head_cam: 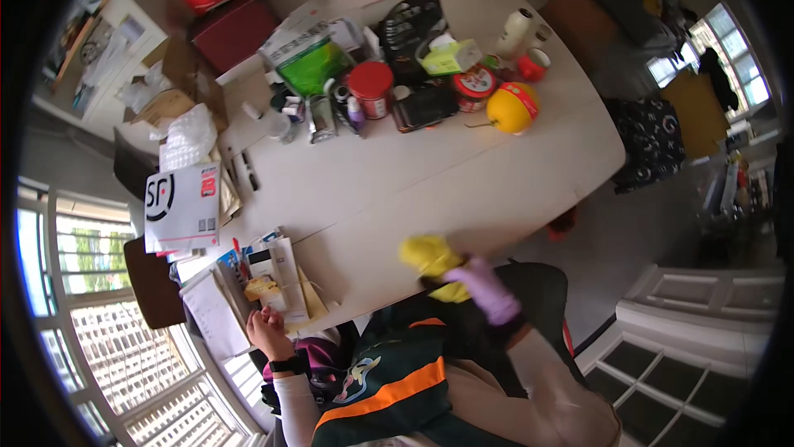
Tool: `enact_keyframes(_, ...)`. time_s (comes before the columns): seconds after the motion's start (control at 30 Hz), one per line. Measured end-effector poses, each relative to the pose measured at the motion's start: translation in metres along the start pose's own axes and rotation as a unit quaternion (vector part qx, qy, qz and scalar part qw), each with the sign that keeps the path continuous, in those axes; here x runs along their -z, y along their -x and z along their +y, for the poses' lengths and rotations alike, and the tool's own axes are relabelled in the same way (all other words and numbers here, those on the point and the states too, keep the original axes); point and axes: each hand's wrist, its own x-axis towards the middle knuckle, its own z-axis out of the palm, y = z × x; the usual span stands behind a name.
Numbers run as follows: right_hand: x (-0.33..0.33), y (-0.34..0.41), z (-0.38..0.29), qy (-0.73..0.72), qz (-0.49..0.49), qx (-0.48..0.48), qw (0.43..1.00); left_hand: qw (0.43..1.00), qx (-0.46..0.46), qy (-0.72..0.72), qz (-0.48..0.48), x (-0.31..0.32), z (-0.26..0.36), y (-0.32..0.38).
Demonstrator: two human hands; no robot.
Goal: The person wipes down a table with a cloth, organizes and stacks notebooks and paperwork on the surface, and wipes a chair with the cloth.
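Note:
A pale purple glove covers my right hand (484,289), which grips a yellow cloth (431,255) at the near edge of the white table (384,180). Part of the cloth hangs below the hand, past the edge. My left hand (270,328), bare and with a dark band at the wrist, is at the table's near left edge, beside stacked papers and a small yellow box (265,291). Its fingers are curled; whether they touch or hold anything cannot be told.
Along the table's far side stand a red-lidded jar (371,90), a tissue box (451,57), a yellow round fruit (510,109) and a red mug (533,65). A white printed parcel (182,208) and markers (249,171) lie at the left. A black chair (536,286) is beside my right arm.

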Motion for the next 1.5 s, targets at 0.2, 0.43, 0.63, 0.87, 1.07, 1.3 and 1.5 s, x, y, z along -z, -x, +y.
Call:
enact_keyframes(0.2,0.215,-0.037,-0.053,0.392,0.113,0.118,0.905,0.998,-0.056,-0.011,0.041,0.008,0.016,0.031)
enact_keyframes(0.43,0.269,-0.144,-0.04,0.524,0.303,-0.047,0.794,0.998,-0.052,0.006,0.047,0.038,0.013,0.054)
enact_keyframes(0.63,0.214,-0.132,-0.042,0.622,0.31,0.027,0.719,0.994,-0.04,0.055,0.088,0.068,-0.001,0.067)
enact_keyframes(0.87,0.02,-0.042,-0.01,0.749,0.058,0.227,0.62,0.993,0.001,0.026,0.112,0.088,-0.019,0.079)
enact_keyframes(1.07,-0.086,-0.032,0.016,0.758,-0.209,0.362,0.501,0.993,0.014,0.045,0.107,0.077,-0.017,0.092)
enact_keyframes(1.3,-0.115,-0.061,0.036,0.67,-0.326,0.53,0.405,0.978,0.035,0.07,0.193,0.102,-0.036,0.124)
enact_keyframes(1.5,-0.187,-0.065,0.059,0.493,-0.473,0.631,0.366,0.955,0.038,0.099,0.277,0.113,-0.049,0.165)
